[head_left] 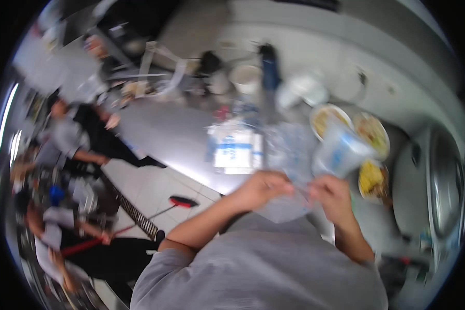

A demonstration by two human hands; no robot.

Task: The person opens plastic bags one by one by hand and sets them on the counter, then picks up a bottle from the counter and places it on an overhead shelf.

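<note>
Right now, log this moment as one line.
left hand: pinching clear plastic bag; right hand: pinching same bag; nearby: translucent blue-marked plastic packet, yellow food portion; view: blurred

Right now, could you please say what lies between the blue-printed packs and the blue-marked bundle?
In the head view, clear plastic lies between the packs and the bundle.

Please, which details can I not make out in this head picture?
Head view:
Whether both left hand and right hand grip the clear bag: motion blur.
Blue print on the white pack: blurred.
What the yellow food is: blurred.
Lower end of the grey shirt: bottom edge cuts it off.
</note>
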